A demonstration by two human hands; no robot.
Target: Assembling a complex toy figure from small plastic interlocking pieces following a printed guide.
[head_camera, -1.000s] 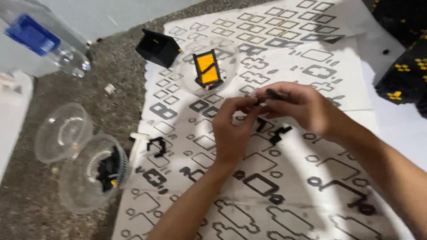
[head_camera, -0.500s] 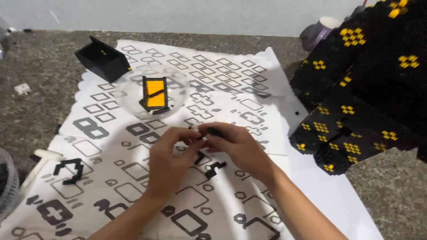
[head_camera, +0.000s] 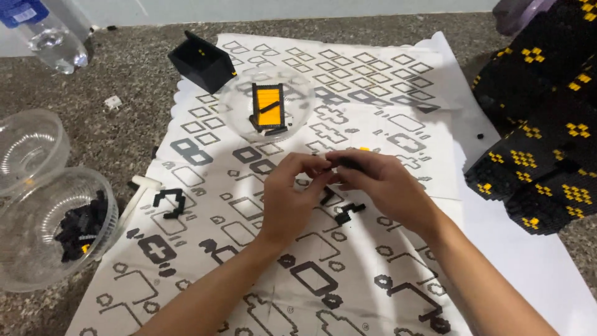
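I see a grey speckled floor (head_camera: 124, 134), and on it lies a big white sheet (head_camera: 348, 249) printed with black outline shapes. At three o'clock stands a large black block model (head_camera: 541, 149) with yellow dots, partly resting on the sheet's edge. At nine o'clock there is a clear double bowl (head_camera: 37, 186); its lower half holds a heap of small black bricks (head_camera: 78, 227). At eleven o'clock a clear bottle (head_camera: 46, 37) with a blue label lies on the floor. At twelve o'clock a clear dish (head_camera: 298, 93) sits on the sheet with an orange and black panel (head_camera: 269, 107) inside, and just beside it, toward eleven o'clock, is a black open box (head_camera: 202, 62).

In the centre my two hands meet. The left hand (head_camera: 289, 199) and the right hand (head_camera: 385, 183) both pinch one small black piece (head_camera: 348, 163) between the fingertips, held a little above the sheet. Just under the hands, toward six o'clock, a small black part (head_camera: 348, 213) lies on the sheet. At eight o'clock of the hands lies a black bracket (head_camera: 169, 202) beside a white piece (head_camera: 142, 186).
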